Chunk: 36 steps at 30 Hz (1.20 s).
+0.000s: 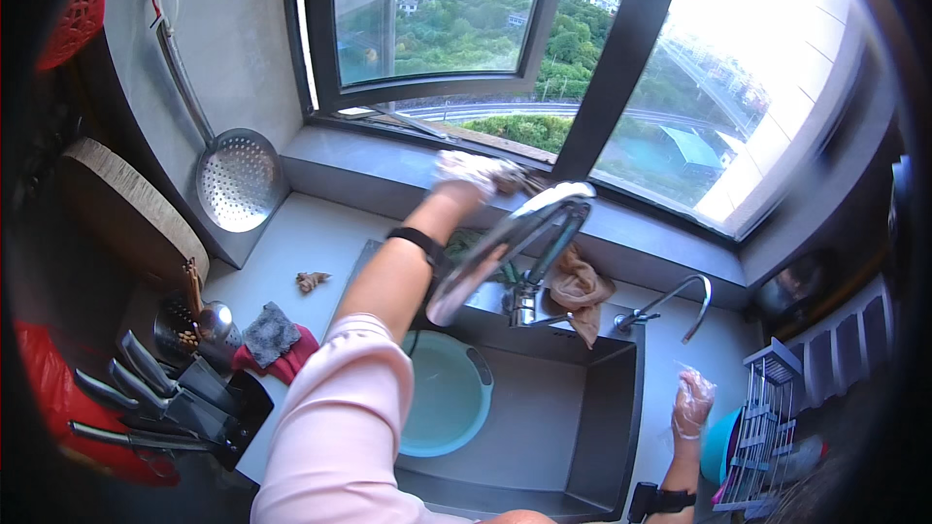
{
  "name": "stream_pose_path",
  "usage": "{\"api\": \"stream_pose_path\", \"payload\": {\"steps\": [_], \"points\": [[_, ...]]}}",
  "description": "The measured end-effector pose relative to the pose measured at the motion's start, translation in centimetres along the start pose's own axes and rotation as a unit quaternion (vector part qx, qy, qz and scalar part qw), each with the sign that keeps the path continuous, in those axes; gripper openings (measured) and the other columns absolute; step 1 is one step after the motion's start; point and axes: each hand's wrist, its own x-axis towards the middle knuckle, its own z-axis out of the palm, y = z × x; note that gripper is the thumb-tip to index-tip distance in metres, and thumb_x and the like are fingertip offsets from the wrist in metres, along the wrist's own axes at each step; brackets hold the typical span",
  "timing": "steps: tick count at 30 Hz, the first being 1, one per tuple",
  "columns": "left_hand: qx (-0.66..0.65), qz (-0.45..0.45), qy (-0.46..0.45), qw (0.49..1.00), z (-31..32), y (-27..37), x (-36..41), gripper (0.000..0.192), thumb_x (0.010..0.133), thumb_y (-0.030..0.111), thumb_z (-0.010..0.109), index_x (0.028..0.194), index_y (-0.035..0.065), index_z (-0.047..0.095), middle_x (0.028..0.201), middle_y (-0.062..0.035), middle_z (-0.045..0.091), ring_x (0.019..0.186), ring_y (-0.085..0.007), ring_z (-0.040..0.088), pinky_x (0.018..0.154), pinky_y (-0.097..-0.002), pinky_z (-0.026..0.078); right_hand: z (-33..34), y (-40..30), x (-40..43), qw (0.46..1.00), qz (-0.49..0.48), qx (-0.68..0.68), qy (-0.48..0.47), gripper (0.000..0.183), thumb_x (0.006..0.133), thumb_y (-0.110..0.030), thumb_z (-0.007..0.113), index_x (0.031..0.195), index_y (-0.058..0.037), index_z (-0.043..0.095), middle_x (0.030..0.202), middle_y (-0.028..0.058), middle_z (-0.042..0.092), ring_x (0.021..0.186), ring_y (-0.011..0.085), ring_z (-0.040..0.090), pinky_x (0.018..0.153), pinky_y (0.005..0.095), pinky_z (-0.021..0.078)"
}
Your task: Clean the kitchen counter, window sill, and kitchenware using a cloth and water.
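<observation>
My left hand (pixel 466 173), in a thin clear plastic glove, reaches over the faucet side of the sink to the windowsill. Blurred brownish items (pixel 520 178) are right beside its fingers; whether it grips them cannot be told. My right hand (pixel 692 402), also in a clear plastic glove, is over the counter right of the sink, its fingers curled and partly hidden by the crumpled plastic. Between them, the steel sink (pixel 604 429) holds a pale green plastic basin (pixel 444 397) of water. A chrome faucet (pixel 524 306) stands behind it, with a blurred, shiny curved part above.
A tan cloth (pixel 580 284) and a small curved tap (pixel 699 306) are behind the sink. At left are a knife block (pixel 251 407), grey and red cloths (pixel 271 333), a ginger-like piece (pixel 312 281) and a hanging skimmer (pixel 239 178). A wire rack (pixel 761 429) is at right; a window sash stands ajar.
</observation>
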Motion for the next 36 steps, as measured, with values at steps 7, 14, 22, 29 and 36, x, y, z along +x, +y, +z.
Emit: {"api": "stream_pose_path", "payload": {"steps": [7, 14, 22, 29, 36], "points": [[0.022, -0.379, 0.090, 0.921, -3.6, -24.5, -5.5, 0.039, 0.090, 0.027, 0.040, 0.127, 0.0323, 0.048, 0.129, -0.0097, 0.050, 0.119, -0.0257, 0.048, 0.098, -0.0409, 0.038, 0.6, -4.5, -2.1, 0.995, 0.046, -0.051, -0.077, 0.013, 0.072, 0.002, 0.053, 0.081, -0.0038, 0.061, 0.084, 0.0144, 0.062, 0.079, 0.0320, 0.057, 0.075, 0.0401, 0.0419], [0.071, -0.520, 0.113, 0.843, -6.6, -22.9, -6.1, 0.048, 0.096, 0.036, 0.023, 0.120, 0.0100, 0.055, 0.130, -0.0116, 0.049, 0.124, -0.0262, 0.042, 0.102, -0.0404, 0.031, -1.3, -5.4, -4.8, 0.991, 0.088, -0.047, -0.093, 0.019, 0.070, 0.006, 0.052, 0.083, -0.0022, 0.063, 0.084, 0.0147, 0.063, 0.080, 0.0306, 0.057, 0.076, 0.0392, 0.0446], [0.120, -0.305, 0.061, 0.943, -3.4, -14.2, -2.6, 0.036, 0.081, 0.033, 0.054, 0.113, 0.0174, 0.061, 0.117, -0.0110, 0.059, 0.110, -0.0287, 0.055, 0.093, -0.0449, 0.041, 2.3, -9.5, -3.0, 0.994, 0.095, 0.029, -0.046, 0.020, 0.068, 0.006, 0.054, 0.084, -0.0015, 0.063, 0.084, 0.0148, 0.063, 0.079, 0.0299, 0.058, 0.075, 0.0383, 0.0456], [-0.042, -0.535, 0.142, 0.832, -5.6, -27.5, -5.3, 0.049, 0.087, 0.046, 0.044, 0.111, 0.0066, 0.060, 0.124, -0.0129, 0.054, 0.117, -0.0276, 0.049, 0.095, -0.0375, 0.039, -0.2, -7.5, -2.9, 0.996, 0.066, -0.025, -0.053, 0.017, 0.073, 0.006, 0.053, 0.084, -0.0017, 0.063, 0.084, 0.0145, 0.064, 0.078, 0.0298, 0.059, 0.075, 0.0383, 0.0454], [0.132, -0.519, 0.026, 0.844, -7.4, -24.6, -5.6, 0.035, 0.094, 0.028, 0.037, 0.122, 0.0174, 0.055, 0.127, -0.0071, 0.053, 0.119, -0.0244, 0.049, 0.096, -0.0389, 0.040, -0.6, -7.8, -4.8, 0.989, 0.093, -0.064, -0.091, 0.018, 0.072, 0.004, 0.053, 0.085, -0.0019, 0.064, 0.088, 0.0116, 0.064, 0.078, 0.0282, 0.059, 0.074, 0.0377, 0.0457]]}}
